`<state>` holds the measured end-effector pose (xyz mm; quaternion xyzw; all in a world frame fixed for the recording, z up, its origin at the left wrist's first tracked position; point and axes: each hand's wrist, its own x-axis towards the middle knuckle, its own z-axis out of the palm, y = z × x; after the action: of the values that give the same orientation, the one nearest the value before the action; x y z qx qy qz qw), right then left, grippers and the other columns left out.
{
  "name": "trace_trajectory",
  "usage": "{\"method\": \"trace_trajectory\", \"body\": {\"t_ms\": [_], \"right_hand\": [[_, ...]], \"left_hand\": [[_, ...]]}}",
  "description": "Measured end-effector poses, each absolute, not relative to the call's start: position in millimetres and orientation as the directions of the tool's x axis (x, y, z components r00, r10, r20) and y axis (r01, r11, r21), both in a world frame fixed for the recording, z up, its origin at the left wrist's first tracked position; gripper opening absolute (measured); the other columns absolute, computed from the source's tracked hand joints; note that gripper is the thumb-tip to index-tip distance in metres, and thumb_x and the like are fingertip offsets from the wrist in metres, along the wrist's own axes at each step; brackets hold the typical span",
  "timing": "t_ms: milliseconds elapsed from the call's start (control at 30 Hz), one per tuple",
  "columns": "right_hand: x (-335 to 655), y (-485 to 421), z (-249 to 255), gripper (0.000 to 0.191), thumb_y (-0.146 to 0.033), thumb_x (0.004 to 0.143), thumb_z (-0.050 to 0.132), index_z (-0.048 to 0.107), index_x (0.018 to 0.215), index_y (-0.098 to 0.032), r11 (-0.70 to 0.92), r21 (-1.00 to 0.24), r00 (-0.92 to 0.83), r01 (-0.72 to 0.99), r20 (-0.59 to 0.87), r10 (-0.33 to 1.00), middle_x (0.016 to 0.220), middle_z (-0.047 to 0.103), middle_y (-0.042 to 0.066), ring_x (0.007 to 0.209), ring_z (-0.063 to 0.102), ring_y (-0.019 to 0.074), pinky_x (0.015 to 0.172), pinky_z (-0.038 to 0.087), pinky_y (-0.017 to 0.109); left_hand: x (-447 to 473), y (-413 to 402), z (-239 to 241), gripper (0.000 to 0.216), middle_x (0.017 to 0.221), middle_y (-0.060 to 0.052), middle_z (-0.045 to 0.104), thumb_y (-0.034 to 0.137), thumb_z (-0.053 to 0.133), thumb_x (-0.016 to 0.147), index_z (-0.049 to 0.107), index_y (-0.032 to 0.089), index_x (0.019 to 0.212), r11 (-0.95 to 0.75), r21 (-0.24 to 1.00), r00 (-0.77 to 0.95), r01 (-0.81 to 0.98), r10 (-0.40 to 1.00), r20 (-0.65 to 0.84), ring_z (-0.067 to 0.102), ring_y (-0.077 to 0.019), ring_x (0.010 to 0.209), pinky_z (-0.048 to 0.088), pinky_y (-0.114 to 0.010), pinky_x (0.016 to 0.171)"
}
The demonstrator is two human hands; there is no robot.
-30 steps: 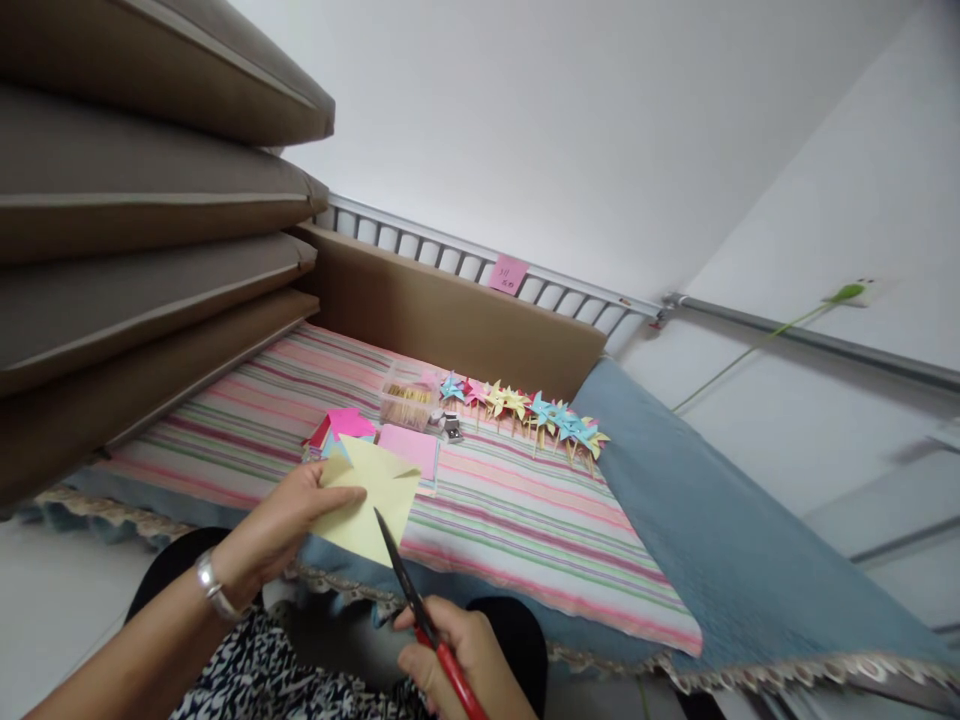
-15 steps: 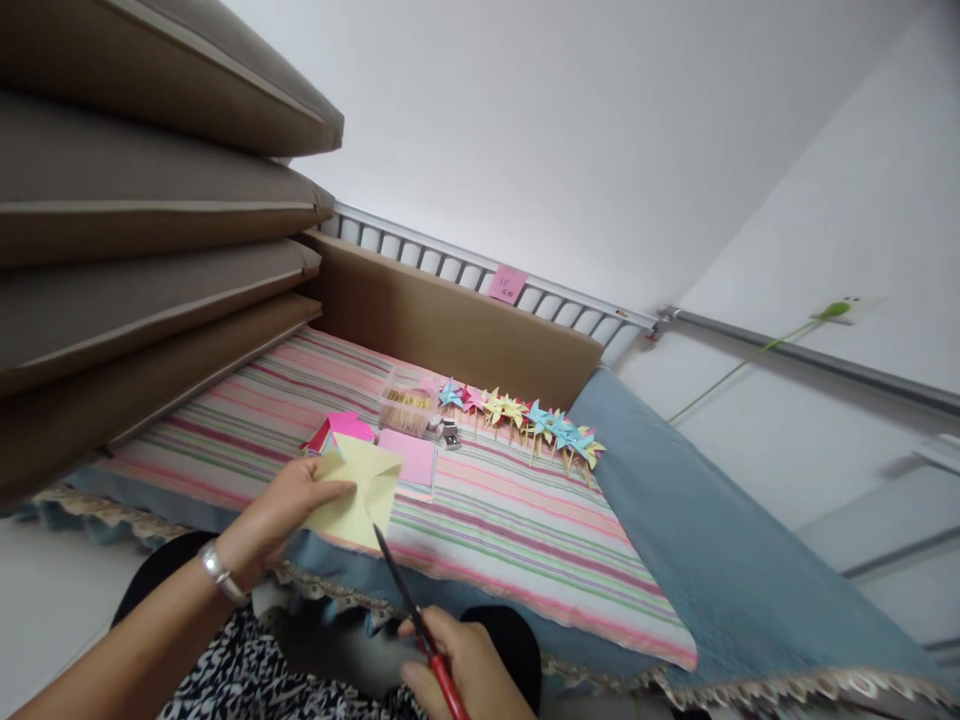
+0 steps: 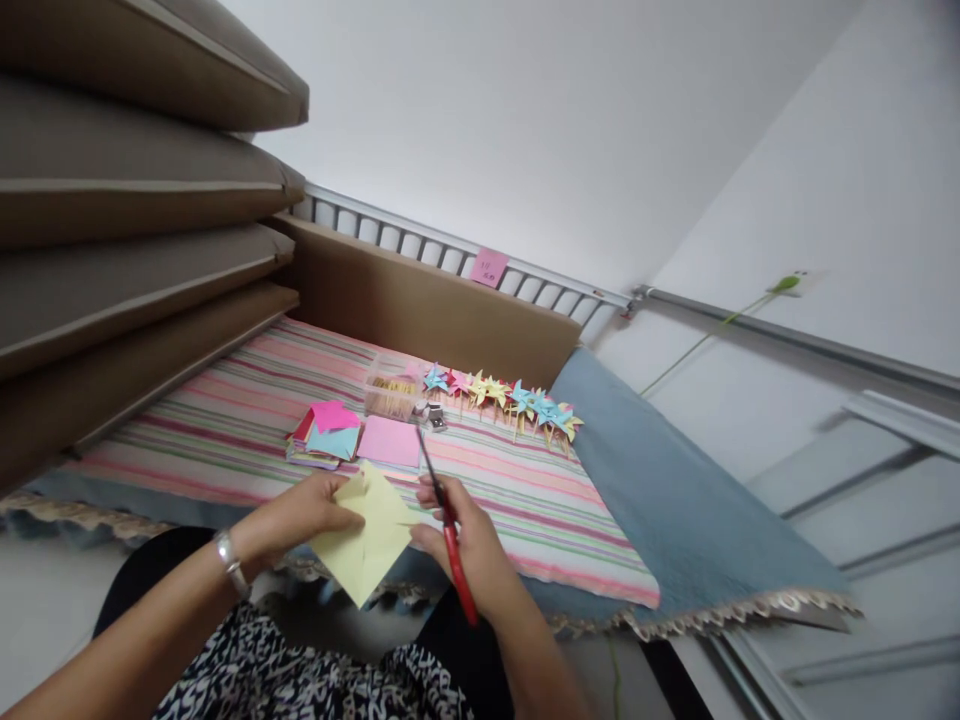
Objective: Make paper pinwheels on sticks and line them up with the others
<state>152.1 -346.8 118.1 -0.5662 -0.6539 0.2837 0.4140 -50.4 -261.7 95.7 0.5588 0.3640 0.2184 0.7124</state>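
Note:
My left hand point(image 3: 300, 515) pinches the left corner of a pale yellow paper square point(image 3: 367, 535), which shows fold creases and a slit at its top. My right hand point(image 3: 461, 545) grips red-handled scissors point(image 3: 442, 520), blades closed and pointing up and away, while its fingers touch the right edge of the yellow paper. Both hands hover over my lap, just in front of the bed's edge.
On the striped cover point(image 3: 525, 500) lie a stack of coloured papers point(image 3: 324, 432), a pink sheet point(image 3: 390, 442), a clear box of sticks point(image 3: 390, 397) and a row of several paper pinwheels point(image 3: 502, 395). Brown cushions point(image 3: 112, 250) are stacked at left. A blue blanket point(image 3: 675, 510) lies at right.
My right hand rose with the scissors from below the paper to its right edge. The blades now point up past the paper. The paper has turned and dropped lower.

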Motion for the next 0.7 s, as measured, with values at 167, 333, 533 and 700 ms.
{"method": "trace_trajectory", "body": {"t_ms": [167,333,533,700], "right_hand": [[133,-322,107,0.041,-0.007,0.066,0.055,0.055,0.105,-0.021,0.182,-0.918,-0.026,0.353,0.185,0.982,0.069,0.054,-0.006,0.055,0.048,0.0088,0.054,0.040,0.019],[130,-318,90,0.038,-0.015,0.070,0.054,0.047,0.107,-0.022,0.182,-0.981,0.182,0.070,0.192,0.964,0.077,0.056,-0.004,0.055,0.051,0.0095,0.053,0.042,0.020],[117,-318,76,0.039,-0.022,0.074,0.055,0.044,0.111,-0.020,0.207,-0.978,0.291,0.010,0.201,0.936,0.092,0.059,0.002,0.075,0.059,0.0150,0.068,0.048,0.025],[121,-330,75,0.043,-0.029,0.075,0.059,0.048,0.116,-0.019,0.131,-0.986,0.165,0.106,0.147,0.975,0.084,0.058,0.001,0.073,0.057,0.0143,0.068,0.047,0.025]], "left_hand": [[-47,-260,98,0.017,0.070,-0.006,0.074,0.021,0.070,0.065,0.069,0.014,0.081,0.292,0.956,0.665,0.022,0.710,-0.232,0.065,-0.0171,0.057,0.047,-0.023,0.052],[-48,-262,89,0.024,0.090,-0.007,0.074,0.028,0.066,0.075,0.067,0.017,0.097,0.412,0.840,0.560,-0.354,0.813,-0.163,0.067,-0.0188,0.078,0.052,-0.027,0.070],[-19,-285,82,0.039,0.099,-0.012,0.072,0.022,0.069,0.071,0.063,0.012,0.108,0.445,0.761,0.531,-0.472,0.833,-0.158,0.068,-0.0252,0.086,0.051,-0.034,0.080],[-26,-278,96,0.046,0.086,-0.013,0.074,0.022,0.075,0.061,0.063,0.009,0.104,0.393,0.822,0.385,-0.412,0.893,-0.234,0.069,-0.0255,0.072,0.054,-0.032,0.066]]}}
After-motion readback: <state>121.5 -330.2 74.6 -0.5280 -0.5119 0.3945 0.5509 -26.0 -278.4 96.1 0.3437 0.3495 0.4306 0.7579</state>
